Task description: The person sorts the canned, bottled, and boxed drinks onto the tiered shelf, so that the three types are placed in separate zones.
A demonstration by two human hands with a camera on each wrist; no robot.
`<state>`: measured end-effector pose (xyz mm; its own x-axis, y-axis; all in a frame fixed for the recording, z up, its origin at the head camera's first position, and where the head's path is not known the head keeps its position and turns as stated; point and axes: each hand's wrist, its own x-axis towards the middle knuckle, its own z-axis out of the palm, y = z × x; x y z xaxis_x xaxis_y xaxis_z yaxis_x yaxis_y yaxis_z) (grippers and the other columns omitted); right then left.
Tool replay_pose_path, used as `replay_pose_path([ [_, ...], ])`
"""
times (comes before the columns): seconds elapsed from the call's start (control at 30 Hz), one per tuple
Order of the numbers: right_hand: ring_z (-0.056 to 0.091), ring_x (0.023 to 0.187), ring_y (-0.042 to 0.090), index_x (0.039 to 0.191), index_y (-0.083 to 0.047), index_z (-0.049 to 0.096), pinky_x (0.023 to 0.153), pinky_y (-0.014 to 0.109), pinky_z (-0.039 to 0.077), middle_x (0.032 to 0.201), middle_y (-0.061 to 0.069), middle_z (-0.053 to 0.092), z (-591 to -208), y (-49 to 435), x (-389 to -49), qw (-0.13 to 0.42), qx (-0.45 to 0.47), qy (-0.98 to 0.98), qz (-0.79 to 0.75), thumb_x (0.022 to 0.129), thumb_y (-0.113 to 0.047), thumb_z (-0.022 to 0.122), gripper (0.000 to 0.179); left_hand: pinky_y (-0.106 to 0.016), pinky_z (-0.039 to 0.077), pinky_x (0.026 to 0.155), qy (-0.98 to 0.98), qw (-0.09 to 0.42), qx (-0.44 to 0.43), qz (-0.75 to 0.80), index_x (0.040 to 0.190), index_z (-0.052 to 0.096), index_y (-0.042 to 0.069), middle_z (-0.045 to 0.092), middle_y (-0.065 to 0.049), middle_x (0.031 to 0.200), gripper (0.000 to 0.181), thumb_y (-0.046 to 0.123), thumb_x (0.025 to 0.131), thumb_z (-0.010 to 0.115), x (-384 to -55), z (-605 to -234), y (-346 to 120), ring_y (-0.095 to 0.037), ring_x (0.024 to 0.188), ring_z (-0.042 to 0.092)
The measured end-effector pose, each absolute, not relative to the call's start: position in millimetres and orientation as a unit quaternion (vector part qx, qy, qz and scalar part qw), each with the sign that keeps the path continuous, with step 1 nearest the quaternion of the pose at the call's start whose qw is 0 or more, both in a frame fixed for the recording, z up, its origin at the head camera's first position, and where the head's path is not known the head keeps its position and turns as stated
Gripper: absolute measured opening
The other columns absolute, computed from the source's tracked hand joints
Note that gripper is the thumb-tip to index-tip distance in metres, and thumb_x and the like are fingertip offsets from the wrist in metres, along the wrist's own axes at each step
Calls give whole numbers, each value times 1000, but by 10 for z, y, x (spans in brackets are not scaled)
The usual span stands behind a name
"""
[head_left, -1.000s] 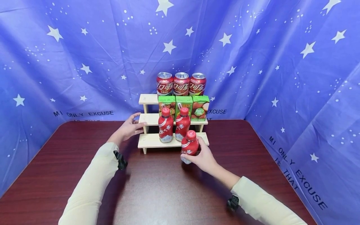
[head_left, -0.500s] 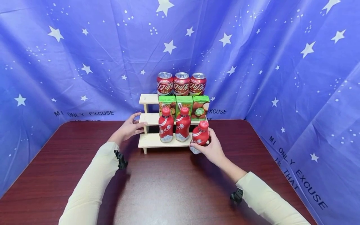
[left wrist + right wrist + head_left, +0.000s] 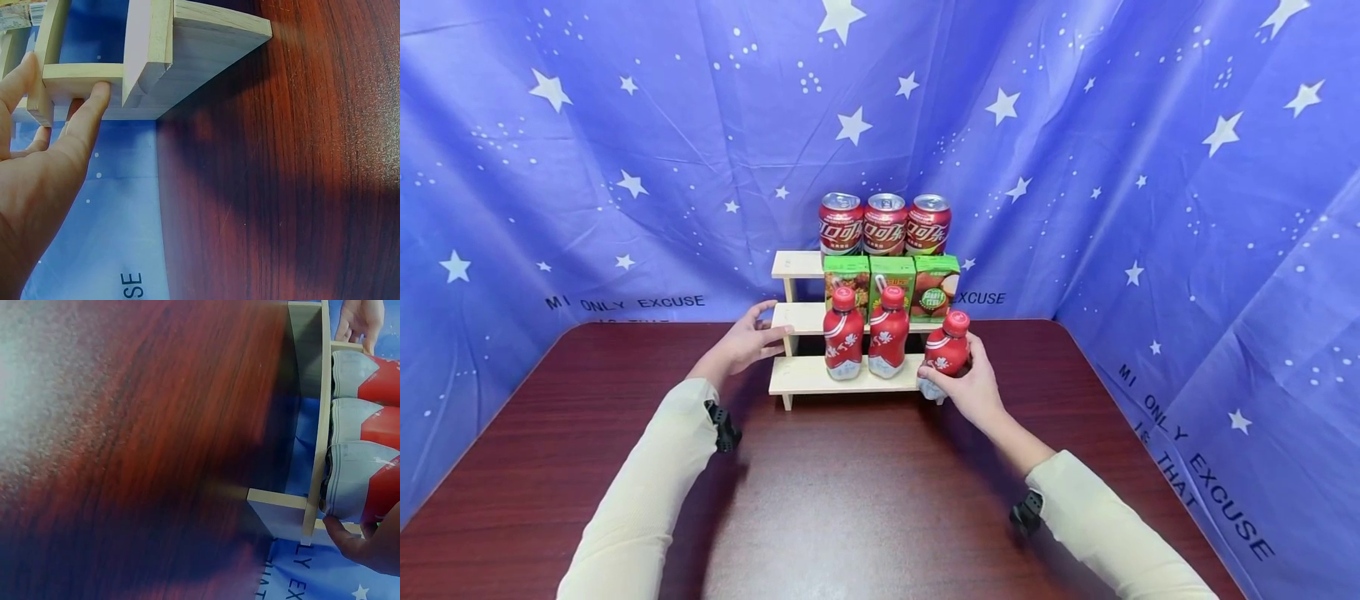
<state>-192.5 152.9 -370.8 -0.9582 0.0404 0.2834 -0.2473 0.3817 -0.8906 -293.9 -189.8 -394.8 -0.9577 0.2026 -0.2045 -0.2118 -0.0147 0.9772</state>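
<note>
My right hand (image 3: 973,385) grips a small red-capped drink bottle (image 3: 948,354) at the right end of the lowest step of a three-step wooden stand (image 3: 797,382). The bottle leans slightly; its pale base (image 3: 349,481) is right at the step's front edge in the right wrist view. Two matching bottles, a left one (image 3: 842,335) and a middle one (image 3: 887,335), stand upright on that step. My left hand (image 3: 747,340) holds the stand's left side at the middle step. In the left wrist view, fingertips (image 3: 100,94) press the side piece (image 3: 81,74).
Three green juice boxes (image 3: 892,275) stand on the middle step, and three red soda cans (image 3: 885,225) on the top one. The stand is near the back of a dark red wooden table (image 3: 820,500). A blue star-printed curtain (image 3: 700,150) hangs behind and along the sides.
My right hand has carried the third bottle from in front of the stand rightward and back to the right end of the lowest step. My left hand has kept its place.
</note>
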Motion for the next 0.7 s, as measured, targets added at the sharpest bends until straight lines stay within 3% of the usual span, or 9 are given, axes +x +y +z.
replay_pose_path([
  [0.17, 53, 112, 28, 134, -4, 36, 97, 39, 48, 123, 17, 54, -3896, 1597, -2145, 133, 64, -814, 561, 71, -10, 81, 78, -44, 41, 108, 691, 144, -1, 708, 151, 3, 17, 26, -22, 141, 77, 5, 93, 54, -2937, -3944, -1902, -30, 121, 45],
  [0.27, 53, 113, 27, 134, -5, 36, 99, 41, 47, 124, 15, 54, -3970, 1609, -2255, 144, 64, -810, 565, 71, -13, 82, 78, -45, 41, 108, 689, 145, -2, 710, 151, 3, 17, 26, -22, 141, 78, 5, 93, 54, -2940, -3934, -1899, -32, 124, 43],
  [0.4, 51, 116, 26, 134, -5, 36, 102, 42, 45, 125, 15, 53, -3969, 1581, -2333, 153, 57, -809, 564, 71, -14, 82, 79, -45, 39, 109, 686, 146, -6, 713, 151, 3, 18, 22, -24, 145, 78, 4, 93, 54, -2941, -3924, -1892, -36, 130, 36],
  [0.7, 51, 118, 25, 137, -9, 35, 103, 41, 44, 127, 14, 54, -3974, 1488, -2443, 161, 52, -809, 564, 71, -17, 83, 81, -45, 40, 109, 684, 147, -9, 714, 151, 4, 18, 24, -22, 143, 78, 3, 93, 54, -2940, -3936, -1891, -34, 127, 39],
])
